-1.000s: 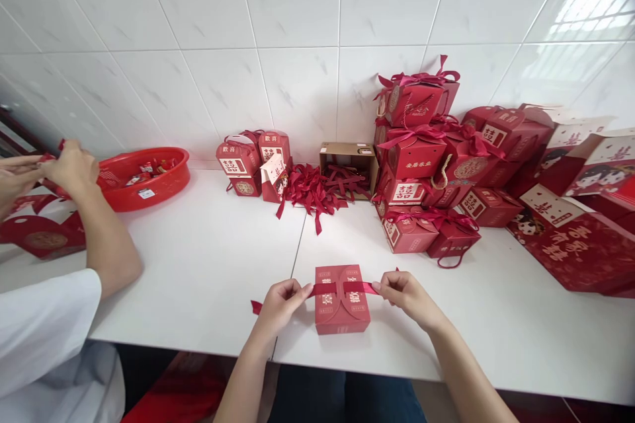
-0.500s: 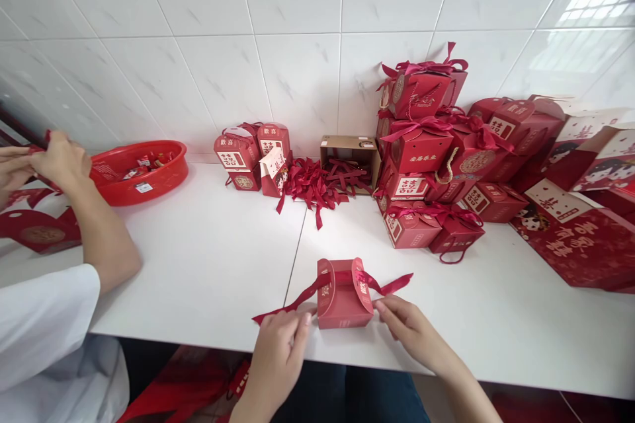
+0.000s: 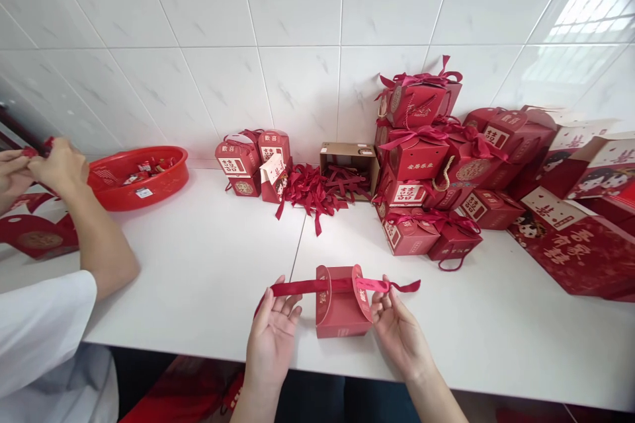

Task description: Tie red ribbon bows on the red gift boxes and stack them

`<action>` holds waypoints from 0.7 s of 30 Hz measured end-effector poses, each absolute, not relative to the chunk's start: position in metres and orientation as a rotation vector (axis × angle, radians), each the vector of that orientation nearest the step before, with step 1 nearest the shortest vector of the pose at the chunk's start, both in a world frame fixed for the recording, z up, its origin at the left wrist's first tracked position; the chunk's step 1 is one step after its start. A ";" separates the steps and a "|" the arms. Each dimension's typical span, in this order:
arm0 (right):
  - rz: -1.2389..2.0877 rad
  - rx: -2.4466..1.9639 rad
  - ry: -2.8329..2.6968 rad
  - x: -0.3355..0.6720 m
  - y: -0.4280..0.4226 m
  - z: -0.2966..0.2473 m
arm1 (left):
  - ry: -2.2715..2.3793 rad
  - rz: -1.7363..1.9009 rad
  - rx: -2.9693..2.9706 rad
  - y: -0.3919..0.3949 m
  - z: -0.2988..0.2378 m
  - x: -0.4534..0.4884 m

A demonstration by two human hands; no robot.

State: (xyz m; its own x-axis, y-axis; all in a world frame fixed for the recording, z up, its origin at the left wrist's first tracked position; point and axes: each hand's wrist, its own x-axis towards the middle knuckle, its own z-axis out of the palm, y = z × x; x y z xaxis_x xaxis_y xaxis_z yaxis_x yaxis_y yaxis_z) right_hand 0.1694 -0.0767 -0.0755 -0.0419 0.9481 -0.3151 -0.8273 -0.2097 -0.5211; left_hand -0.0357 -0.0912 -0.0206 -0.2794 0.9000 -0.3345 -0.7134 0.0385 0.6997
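Observation:
A small red gift box (image 3: 342, 317) with curved flaps stands on the table in front of me. Through its top flaps runs a dark red ribbon (image 3: 300, 287), stretched out to both sides. At the left, my left hand (image 3: 272, 337) is palm up, the ribbon pinched between thumb and index finger. My right hand (image 3: 401, 337) grips the other length of ribbon to the right of the box, its fingers curled up near the box's side. The left ribbon tail hangs behind my left hand, partly hidden.
Loose ribbons (image 3: 315, 192) spill beside an open cardboard box (image 3: 347, 149). Finished red boxes (image 3: 417, 158) are stacked at the back right, with larger printed boxes (image 3: 570, 244) further right. To the left, a co-worker's arm (image 3: 102, 231) reaches past a red basin (image 3: 163, 188) holding small packets.
Both hands have come up from beside the box's base and turned palm up. They have taken the ribbon ends, and the ribbon is now pulled straighter.

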 end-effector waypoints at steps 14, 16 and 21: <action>1.119 -0.855 -0.639 0.198 -0.062 -0.008 | 1.101 1.909 0.599 -0.079 0.037 -0.059; 1.013 -0.867 -0.755 0.200 -0.055 0.008 | 1.118 1.958 0.727 -0.072 0.050 -0.059; 0.815 -0.867 -1.067 0.198 -0.039 0.052 | 1.112 1.854 1.056 -0.057 0.082 -0.050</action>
